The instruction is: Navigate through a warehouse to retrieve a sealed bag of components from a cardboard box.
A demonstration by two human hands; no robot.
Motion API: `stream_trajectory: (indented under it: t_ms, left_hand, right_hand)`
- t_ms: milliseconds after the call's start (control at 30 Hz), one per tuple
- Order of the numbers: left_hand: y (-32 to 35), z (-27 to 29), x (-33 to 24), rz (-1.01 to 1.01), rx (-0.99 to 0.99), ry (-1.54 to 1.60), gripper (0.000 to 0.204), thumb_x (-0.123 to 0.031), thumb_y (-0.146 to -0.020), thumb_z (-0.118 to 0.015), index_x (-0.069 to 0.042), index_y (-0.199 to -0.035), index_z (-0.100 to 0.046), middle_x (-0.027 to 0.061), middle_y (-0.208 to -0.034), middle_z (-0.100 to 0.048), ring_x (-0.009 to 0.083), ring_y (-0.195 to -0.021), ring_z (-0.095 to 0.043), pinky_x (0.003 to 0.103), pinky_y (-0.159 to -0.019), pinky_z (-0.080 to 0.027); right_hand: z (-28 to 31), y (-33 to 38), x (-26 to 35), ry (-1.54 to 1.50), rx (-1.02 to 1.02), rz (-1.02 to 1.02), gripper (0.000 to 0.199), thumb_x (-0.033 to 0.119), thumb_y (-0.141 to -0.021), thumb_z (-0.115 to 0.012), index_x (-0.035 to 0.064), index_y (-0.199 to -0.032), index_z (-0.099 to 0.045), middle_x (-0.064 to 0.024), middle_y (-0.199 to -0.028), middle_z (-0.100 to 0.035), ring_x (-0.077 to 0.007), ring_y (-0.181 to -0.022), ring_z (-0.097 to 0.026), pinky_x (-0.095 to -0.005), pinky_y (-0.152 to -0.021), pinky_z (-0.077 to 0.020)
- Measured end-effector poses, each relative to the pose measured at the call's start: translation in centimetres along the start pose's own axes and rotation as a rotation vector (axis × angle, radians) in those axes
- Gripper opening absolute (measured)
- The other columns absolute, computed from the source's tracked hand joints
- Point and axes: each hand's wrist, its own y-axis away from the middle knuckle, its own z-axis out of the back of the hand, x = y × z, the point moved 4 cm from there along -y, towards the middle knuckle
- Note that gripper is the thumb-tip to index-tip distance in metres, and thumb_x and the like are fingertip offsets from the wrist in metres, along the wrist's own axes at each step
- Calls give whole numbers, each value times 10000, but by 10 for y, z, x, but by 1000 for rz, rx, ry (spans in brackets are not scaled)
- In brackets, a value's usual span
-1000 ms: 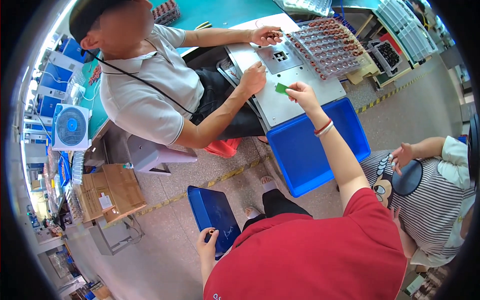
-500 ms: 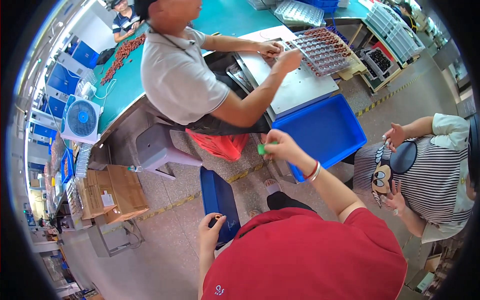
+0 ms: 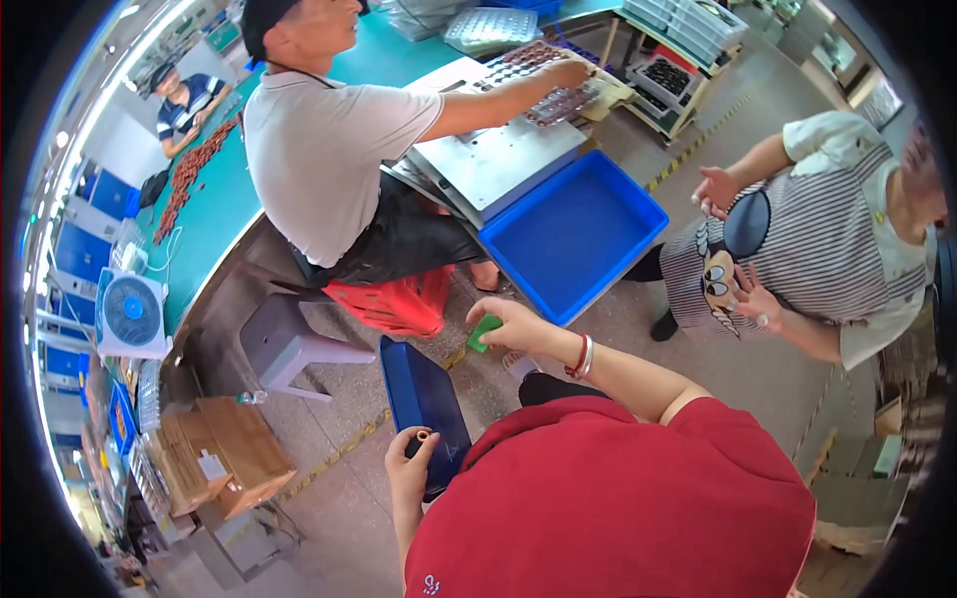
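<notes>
Close to my body at the lower middle, my left hand (image 3: 405, 470) pinches a small tan-and-dark ring (image 3: 423, 436) between thumb and forefinger. Directly behind it a dark blue tray (image 3: 427, 394) stands tilted; whether my fingers touch the tray cannot be told. My right hand (image 3: 516, 327) reaches out ahead with a red-and-white bracelet at the wrist. A small flat green piece (image 3: 485, 332) is gripped in its fingers.
A co-worker (image 3: 329, 149) sits on a red crate (image 3: 394, 302) at a metal-topped table (image 3: 498, 164). A blue tray (image 3: 573, 234) lies beside it. A person in a striped apron (image 3: 847, 229) stands right. A purple stool (image 3: 299, 344) and cardboard boxes (image 3: 219, 453) are left.
My right hand has drawn back toward me and left with the green piece. The view has shifted. The co-worker's arm now stretches over the clear plastic tray; my left hand still pinches the ring.
</notes>
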Motion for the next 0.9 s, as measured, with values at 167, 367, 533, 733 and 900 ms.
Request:
stream_trajectory:
  t_ms: [167, 367, 533, 733, 900]
  left_hand:
    - [2, 6, 11, 12, -9, 18, 124, -101, -723, -669, -24, -802, -612, 17, -751, -578, 95, -722, -526, 226, -660, -412]
    - [1, 4, 15, 7, 10, -27, 165, -146, -713, -683, -20, -796, -617, 26, -736, -588, 91, -713, -530, 232, -652, -416]
    - [-1, 1, 6, 5, -23, -30, 175, -153, -711, -685, -17, -798, -616, 34, -739, -592, 102, -716, -539, 237, -661, -420]
    - [-8, -5, -1, -38, -2, 5, 177, -154, -719, -680, -15, -805, -613, 37, -748, -588, 112, -729, -542, 238, -675, -420]
    - [-3, -12, -14, -90, 3, 69, 186, -145, -733, -671, -27, -868, -621, 40, -786, -588, 121, -753, -540, 244, -687, -418]
  right_hand:
    - [20, 15, -9, -278, -52, -323, 167, 58, -721, -620, 62, -882, -576, -14, -684, -553, -82, -583, -519, -204, -537, -412]
    - [31, 31, -31, -606, -234, -451, 139, 96, -806, -575, 5, -910, -595, -46, -752, -612, -86, -602, -573, -176, -517, -425]
    - [7, 25, -14, -579, -115, -437, 116, 103, -820, -556, 26, -902, -586, -35, -735, -613, -79, -550, -569, -178, -477, -413]
    - [-47, 24, 18, -418, 198, -268, 79, 74, -800, -555, 14, -850, -569, -50, -711, -587, -94, -591, -564, -218, -523, -450]
    - [-50, 22, 34, -142, 250, -132, 79, 81, -756, -574, 13, -786, -548, -85, -719, -596, -131, -682, -585, -275, -610, -466]
